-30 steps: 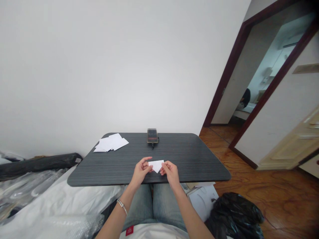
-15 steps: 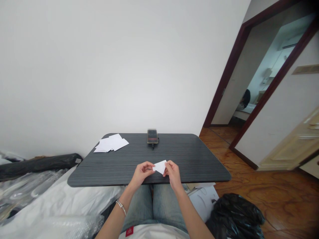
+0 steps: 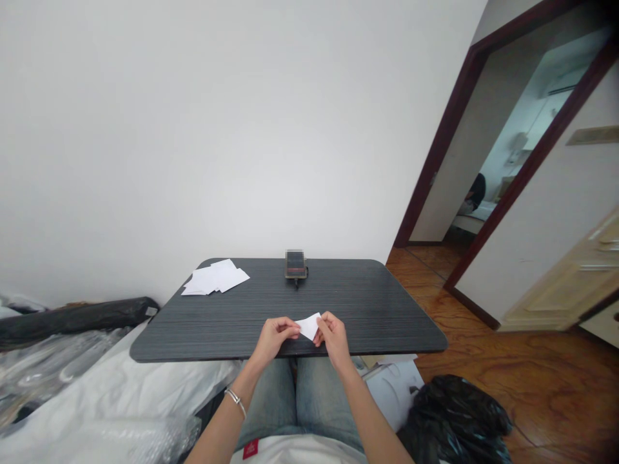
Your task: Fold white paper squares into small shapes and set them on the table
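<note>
Turned askew since a second ago, the white paper [image 3: 308,326] is over the near part of the table [image 3: 207,328], pinched by left hand [image 3: 276,335] and right hand [image 3: 333,336], seemingly mid-fold, next calling for steady edge alignment

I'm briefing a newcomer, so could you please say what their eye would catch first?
Probably the small white paper held between the left hand and right hand, over the dark table near its front edge. Next come the white sheets at its far-left corner and the small device at its back middle.
</note>
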A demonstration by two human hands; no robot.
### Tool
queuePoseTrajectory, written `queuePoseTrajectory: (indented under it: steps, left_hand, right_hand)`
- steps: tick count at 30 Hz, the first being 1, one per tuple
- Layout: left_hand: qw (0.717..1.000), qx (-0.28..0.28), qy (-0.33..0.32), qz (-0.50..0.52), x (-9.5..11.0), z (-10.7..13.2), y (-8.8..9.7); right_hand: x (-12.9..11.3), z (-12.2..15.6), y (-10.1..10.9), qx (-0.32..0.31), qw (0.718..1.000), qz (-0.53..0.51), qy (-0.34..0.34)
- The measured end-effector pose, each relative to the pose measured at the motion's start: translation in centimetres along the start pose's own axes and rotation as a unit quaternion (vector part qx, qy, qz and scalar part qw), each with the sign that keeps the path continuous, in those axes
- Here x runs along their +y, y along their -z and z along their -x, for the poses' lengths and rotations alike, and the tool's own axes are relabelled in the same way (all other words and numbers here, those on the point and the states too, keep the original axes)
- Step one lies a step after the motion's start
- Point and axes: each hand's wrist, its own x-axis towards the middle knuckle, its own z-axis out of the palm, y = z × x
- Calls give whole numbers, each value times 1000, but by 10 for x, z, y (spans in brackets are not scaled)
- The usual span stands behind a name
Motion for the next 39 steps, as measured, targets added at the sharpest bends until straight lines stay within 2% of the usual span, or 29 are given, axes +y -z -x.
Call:
queuePoseTrajectory:
  steps: [9, 17, 26, 30, 34, 36, 39]
  left_hand:
    - [999, -28, 1, 43, -7, -3, 5]
    - [998, -23, -42, 34, -10, -5, 2]
    - [998, 3, -48, 30, -4, -5, 1]
    - [998, 36, -31, 36, -3, -4, 1]
    - [994, 70, -5, 88, -1, -3, 1]
    - [992, 64, 1, 105, 1, -2, 1]
    - [995, 24, -10, 94, 4, 0, 2]
  right_hand:
    - [-1, 2, 0, -13, 1000, 17, 12]
    - [-2, 3, -1, -7, 1000, 18, 13]
    - [-2, 3, -2, -8, 1000, 19, 7]
    - [-2, 3, -3, -8, 1000, 20, 7]
    - [-3, 3, -3, 4, 1000, 14, 3]
    - [-5, 3, -4, 12, 1000, 5, 2]
    - [-7, 3, -4, 21, 1000, -8, -2]
